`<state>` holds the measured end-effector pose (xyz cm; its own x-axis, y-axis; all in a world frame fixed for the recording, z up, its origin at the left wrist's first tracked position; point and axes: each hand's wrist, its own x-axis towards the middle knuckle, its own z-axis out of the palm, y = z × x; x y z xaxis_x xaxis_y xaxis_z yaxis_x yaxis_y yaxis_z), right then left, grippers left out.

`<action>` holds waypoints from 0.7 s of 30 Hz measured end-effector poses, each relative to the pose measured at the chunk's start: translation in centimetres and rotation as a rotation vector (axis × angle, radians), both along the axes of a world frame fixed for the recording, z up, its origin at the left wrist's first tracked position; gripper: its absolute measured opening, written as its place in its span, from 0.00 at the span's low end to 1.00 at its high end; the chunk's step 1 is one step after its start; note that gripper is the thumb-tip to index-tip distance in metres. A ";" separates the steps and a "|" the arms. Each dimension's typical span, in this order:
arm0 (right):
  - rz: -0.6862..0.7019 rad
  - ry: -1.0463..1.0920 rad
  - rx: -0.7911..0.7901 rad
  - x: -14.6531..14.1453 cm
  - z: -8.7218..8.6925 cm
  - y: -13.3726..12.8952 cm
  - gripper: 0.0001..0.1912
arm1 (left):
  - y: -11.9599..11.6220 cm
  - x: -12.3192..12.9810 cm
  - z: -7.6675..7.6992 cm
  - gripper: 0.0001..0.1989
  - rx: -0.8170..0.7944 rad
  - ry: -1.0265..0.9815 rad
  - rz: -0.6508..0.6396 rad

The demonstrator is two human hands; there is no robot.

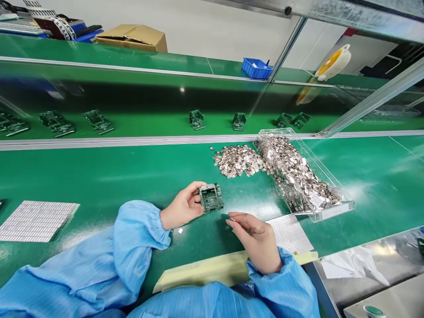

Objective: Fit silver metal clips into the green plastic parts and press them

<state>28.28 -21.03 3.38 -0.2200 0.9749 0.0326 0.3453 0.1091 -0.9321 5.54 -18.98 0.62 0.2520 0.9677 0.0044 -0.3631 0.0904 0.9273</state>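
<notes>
My left hand (185,206) grips a small green circuit board assembly (211,198) by its left side, its square frame facing up. To the right and a little lower, my right hand (253,236) pinches a tiny piece (233,219) between thumb and fingertips; it is too small to make out well. The two hands are apart. Beyond them lies a loose pile of small metal parts (236,160), which runs into a clear plastic tray (331,214) filled with more of the same.
Striped sheets lie at the left (38,221) and beside my right wrist (291,233). Several green board assemblies stand along the back strip, one being the board (196,119) near the middle. A blue bin (256,68) and a cardboard box (134,37) sit on the upper shelf.
</notes>
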 end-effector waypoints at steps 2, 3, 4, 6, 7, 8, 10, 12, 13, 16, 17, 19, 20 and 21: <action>-0.041 -0.012 -0.069 -0.6 -0.2 0.0 0.08 | 0.0 0.2 0.0 0.26 -0.010 0.001 0.013; -0.039 -0.057 -0.072 -1.0 -0.2 0.1 0.09 | -0.1 0.3 0.0 0.26 -0.011 -0.008 0.026; -0.025 -0.121 -0.050 -1.5 -0.2 0.1 0.09 | -0.1 0.5 0.1 0.26 -0.016 -0.017 0.040; 0.026 -0.262 0.047 -2.7 -0.2 0.2 0.10 | -0.2 0.7 0.3 0.28 -0.037 -0.031 0.061; 0.048 -0.322 0.108 -3.3 -0.2 0.3 0.11 | -0.2 0.8 0.4 0.30 -0.055 -0.026 0.063; 0.059 -0.372 0.171 -3.9 -0.1 0.3 0.11 | -0.3 0.9 0.4 0.32 -0.076 -0.007 0.062; 0.051 -0.449 0.290 -4.8 -0.1 0.4 0.10 | -0.4 1.0 0.5 0.34 -0.107 0.049 0.062; 0.034 -0.491 0.388 -5.2 -0.1 0.4 0.09 | -0.4 1.0 0.5 0.35 -0.112 0.095 0.068; 0.026 -0.502 0.431 -5.3 -0.1 0.4 0.09 | -0.4 1.1 0.6 0.35 -0.106 0.094 0.076; 0.015 -0.517 0.542 -5.3 -0.1 0.2 0.11 | -0.2 1.1 0.9 0.33 -0.092 0.029 0.096; 0.018 -0.524 0.564 -5.3 -0.1 0.1 0.12 | -0.2 1.1 0.9 0.33 -0.092 0.013 0.098; 0.029 -0.524 0.576 -5.2 -0.1 -0.1 0.13 | -0.2 1.2 1.1 0.33 -0.089 0.012 0.089; 0.037 -0.508 0.564 -5.1 0.0 -0.2 0.13 | -0.2 1.1 1.0 0.33 -0.085 0.020 0.079; 0.047 -0.476 0.543 -5.1 0.0 -0.2 0.12 | -0.2 1.1 1.0 0.32 -0.077 0.026 0.072</action>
